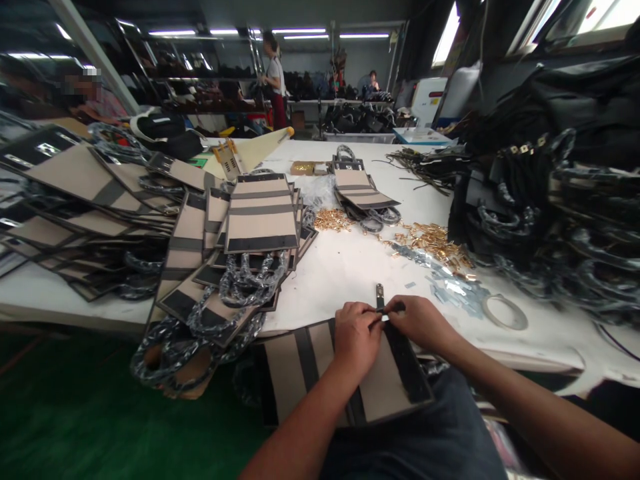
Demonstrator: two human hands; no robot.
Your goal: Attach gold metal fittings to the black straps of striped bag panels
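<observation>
1. Panel (383, 383), beige with black bands, lay across the person's lap at the front edge of the desk (320, 297).
2. Left hand (357, 337) was over the panel's upper edge, fingers bent and close together beside the strap (380, 297). Whether they gripped the strap or pressed on the panel could not be told.
3. Right hand (417, 322) met the left at the same spot. Its fingers were narrow, pinched on the near end of the strap. The strap's metal-tipped end pointed away over the desk.
4. Left of the hands, more panels (263, 223) were piled unevenly, with film-wrapped handles (250, 283) hanging out at the near side.
5. Gold fittings (433, 243) lay loose beyond the right hand. Metal plates (460, 293) were scattered nearer, and a pale ring (505, 312) rested flat just beside them.
6. Dark goods (505, 200) were heaped at the desk's right side, some bearing film-wrapped loops.
7. In the background, one person (275, 80) stood side-on and another (373, 83) was seen behind dark items. Floor (75, 413) at lower left was green.
</observation>
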